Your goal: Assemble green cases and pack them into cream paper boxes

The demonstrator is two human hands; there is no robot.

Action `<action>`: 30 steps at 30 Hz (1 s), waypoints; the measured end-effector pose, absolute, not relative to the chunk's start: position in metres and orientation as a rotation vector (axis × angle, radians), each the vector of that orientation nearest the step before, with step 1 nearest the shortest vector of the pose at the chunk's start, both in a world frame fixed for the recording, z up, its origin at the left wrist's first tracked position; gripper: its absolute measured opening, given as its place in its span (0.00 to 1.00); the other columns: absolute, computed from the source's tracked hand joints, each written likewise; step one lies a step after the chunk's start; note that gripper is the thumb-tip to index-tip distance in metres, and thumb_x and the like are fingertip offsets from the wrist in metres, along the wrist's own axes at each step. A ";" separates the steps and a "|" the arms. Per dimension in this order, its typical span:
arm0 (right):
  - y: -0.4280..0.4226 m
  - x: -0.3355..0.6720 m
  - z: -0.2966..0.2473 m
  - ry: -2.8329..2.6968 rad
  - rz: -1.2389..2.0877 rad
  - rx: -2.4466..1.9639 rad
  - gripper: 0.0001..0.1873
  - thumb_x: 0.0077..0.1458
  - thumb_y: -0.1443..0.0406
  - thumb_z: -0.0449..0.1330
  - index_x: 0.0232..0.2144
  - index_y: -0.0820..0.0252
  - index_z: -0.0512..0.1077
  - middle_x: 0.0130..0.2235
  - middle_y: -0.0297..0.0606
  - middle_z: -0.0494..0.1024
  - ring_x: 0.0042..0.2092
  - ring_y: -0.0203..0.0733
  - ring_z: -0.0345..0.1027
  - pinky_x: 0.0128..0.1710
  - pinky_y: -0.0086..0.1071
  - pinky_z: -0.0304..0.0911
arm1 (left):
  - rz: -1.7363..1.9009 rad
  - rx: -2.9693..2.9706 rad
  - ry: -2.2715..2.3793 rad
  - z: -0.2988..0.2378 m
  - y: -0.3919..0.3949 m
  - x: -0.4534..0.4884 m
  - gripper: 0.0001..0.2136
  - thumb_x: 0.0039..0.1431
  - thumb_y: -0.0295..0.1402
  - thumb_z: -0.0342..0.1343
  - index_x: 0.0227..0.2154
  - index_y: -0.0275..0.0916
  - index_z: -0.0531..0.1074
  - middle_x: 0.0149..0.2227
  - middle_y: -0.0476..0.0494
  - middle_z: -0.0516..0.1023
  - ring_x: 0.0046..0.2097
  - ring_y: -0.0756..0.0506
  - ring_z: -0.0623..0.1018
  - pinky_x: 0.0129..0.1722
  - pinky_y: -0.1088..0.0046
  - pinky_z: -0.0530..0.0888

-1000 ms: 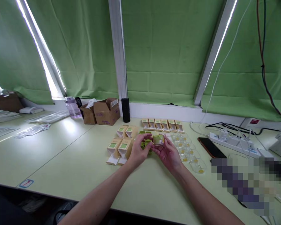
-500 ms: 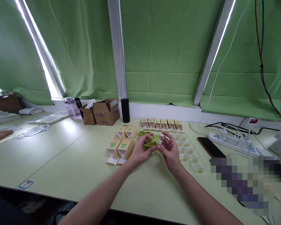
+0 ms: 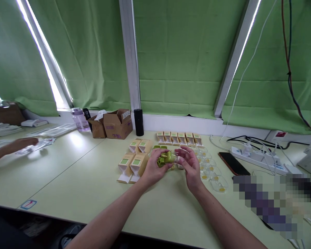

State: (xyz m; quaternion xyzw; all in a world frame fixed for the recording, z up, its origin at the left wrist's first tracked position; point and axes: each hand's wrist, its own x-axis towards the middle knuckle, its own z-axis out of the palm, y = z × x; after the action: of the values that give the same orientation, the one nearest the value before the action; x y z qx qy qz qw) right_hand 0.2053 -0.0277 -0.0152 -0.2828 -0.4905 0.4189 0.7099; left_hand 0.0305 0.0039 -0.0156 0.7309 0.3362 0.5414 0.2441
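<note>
Left hand (image 3: 154, 166): fingers are closing around a small green container (image 3: 168, 157), which is lying sideways above the table (image 3: 160, 211), midway along its length. The container's clear end (image 3: 174, 157) is pointing toward the right hand (image 3: 191, 169). Right hand: fingers are curling loosely just beside that end; contact cannot be told.

More green containers (image 3: 161, 162) are sitting behind the left hand, partly hidden. Just left of them, four paper boxes (image 3: 129, 164) are standing with flaps folding out toward the table's near edge. Six smaller boxes (image 3: 180, 138) are lining up near the far edge. Clear plastic cups (image 3: 219, 184) with yellow spots are lying right of the right hand; a phone (image 3: 234, 163) is resting beyond, toward the table's right end. Toward the left end, a co-worker's hand (image 3: 28, 142) is hovering at some plastic packets (image 3: 43, 144).
</note>
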 end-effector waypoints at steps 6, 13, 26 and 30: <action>-0.020 0.220 -0.008 -0.891 0.709 -0.690 0.19 0.56 0.53 0.69 0.47 0.55 0.76 0.44 0.41 0.78 0.44 0.46 0.70 0.34 0.33 0.66 | 1.434 2.174 0.948 -0.013 -0.001 0.030 0.22 0.53 0.32 0.73 0.52 0.43 0.80 0.48 0.37 0.80 0.56 0.34 0.74 0.56 0.51 0.76; -0.017 0.223 -0.005 -0.807 0.708 -0.682 0.18 0.53 0.54 0.71 0.43 0.55 0.78 0.40 0.38 0.77 0.38 0.40 0.67 0.31 0.29 0.63 | 1.132 2.512 0.969 -0.013 -0.006 0.029 0.23 0.49 0.35 0.75 0.49 0.44 0.81 0.44 0.39 0.84 0.55 0.29 0.72 0.54 0.48 0.74; -0.015 0.221 -0.011 -0.821 0.735 -0.715 0.18 0.52 0.54 0.71 0.42 0.56 0.78 0.38 0.38 0.77 0.37 0.40 0.67 0.28 0.28 0.61 | 0.823 2.653 1.071 -0.010 -0.012 0.032 0.19 0.50 0.40 0.75 0.44 0.43 0.81 0.41 0.41 0.84 0.55 0.32 0.70 0.54 0.53 0.69; -0.015 0.221 -0.010 -0.825 0.746 -0.713 0.19 0.51 0.54 0.71 0.42 0.56 0.78 0.37 0.37 0.76 0.37 0.39 0.67 0.27 0.28 0.61 | 0.727 2.691 1.095 -0.006 -0.015 0.033 0.19 0.51 0.42 0.75 0.44 0.41 0.80 0.42 0.42 0.84 0.56 0.33 0.69 0.57 0.54 0.68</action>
State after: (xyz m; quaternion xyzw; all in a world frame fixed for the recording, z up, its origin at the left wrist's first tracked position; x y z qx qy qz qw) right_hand 0.2208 -0.0154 -0.0102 -0.3311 -0.3833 0.3464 0.7896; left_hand 0.0334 -0.0151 -0.0062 0.8961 0.3647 0.2422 0.0733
